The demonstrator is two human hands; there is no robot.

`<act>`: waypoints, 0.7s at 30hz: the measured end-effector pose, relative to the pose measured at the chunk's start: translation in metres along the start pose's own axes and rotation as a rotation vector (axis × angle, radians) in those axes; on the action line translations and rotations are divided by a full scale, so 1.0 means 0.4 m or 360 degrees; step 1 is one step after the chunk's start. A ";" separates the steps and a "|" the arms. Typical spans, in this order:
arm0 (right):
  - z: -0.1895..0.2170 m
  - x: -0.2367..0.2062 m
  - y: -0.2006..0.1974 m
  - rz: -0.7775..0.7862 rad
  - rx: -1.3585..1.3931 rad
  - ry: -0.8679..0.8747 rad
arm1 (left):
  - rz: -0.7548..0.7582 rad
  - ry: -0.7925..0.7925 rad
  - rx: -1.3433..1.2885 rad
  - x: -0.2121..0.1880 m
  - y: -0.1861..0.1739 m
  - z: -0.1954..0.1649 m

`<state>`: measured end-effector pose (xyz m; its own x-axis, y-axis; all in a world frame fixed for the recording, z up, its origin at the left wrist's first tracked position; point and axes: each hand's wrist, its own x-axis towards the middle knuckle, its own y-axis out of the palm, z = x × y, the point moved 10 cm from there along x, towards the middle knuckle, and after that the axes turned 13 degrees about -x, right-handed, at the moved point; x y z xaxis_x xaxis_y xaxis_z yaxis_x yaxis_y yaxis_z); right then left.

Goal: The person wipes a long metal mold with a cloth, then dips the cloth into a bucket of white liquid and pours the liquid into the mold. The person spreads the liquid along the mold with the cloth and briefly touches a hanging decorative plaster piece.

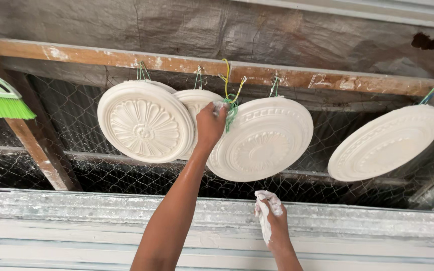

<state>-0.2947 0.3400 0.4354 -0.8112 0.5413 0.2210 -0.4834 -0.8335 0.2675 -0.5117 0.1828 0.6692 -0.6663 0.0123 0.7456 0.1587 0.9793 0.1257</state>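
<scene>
Plaster ceiling medallion hangs by green wire from the wooden beam; left hand pinches that wire. Right hand, plaster-caked, half-curled, holds nothing. Likely heavy, stiff, brittle; support under the rim.

A bare left arm stretches steeply upward, its plaster-dusted left hand closed with the fingers pinched together at the top. Below and to the right of that hand, the white-caked right hand hangs lower, fingers loosely curled.
</scene>
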 end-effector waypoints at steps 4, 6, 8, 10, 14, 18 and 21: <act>0.010 -0.005 -0.004 -0.0027 0.0001 -0.0006 | 0.0097 -0.0048 -0.0078 0.014 0.033 -0.052; 0.015 -0.014 -0.002 -0.0029 -0.0003 -0.0011 | 0.0092 0.0100 -0.0234 0.018 0.035 -0.103; 0.016 -0.017 -0.002 -0.0060 -0.0017 0.0001 | 0.0091 0.0074 -0.0240 0.026 0.037 -0.125; 0.014 -0.024 0.001 -0.0061 -0.0048 0.0024 | 0.0077 0.0112 -0.0256 0.029 0.040 -0.155; 0.013 -0.032 0.020 -0.0004 -0.0035 0.0014 | 0.0083 0.0208 -0.0307 0.043 0.051 -0.215; 0.001 -0.047 0.016 -0.0047 0.0001 -0.0020 | 0.0135 0.0152 -0.0307 -0.003 0.047 -0.210; -0.042 -0.076 -0.005 -0.0132 0.0036 -0.0019 | 0.0297 0.0161 -0.0078 -0.163 0.016 -0.178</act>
<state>-0.2746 0.3236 0.4124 -0.7647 0.6097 0.2085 -0.5410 -0.7833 0.3062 -0.4155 0.1737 0.6678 -0.5458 0.1700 0.8205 0.3096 0.9508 0.0090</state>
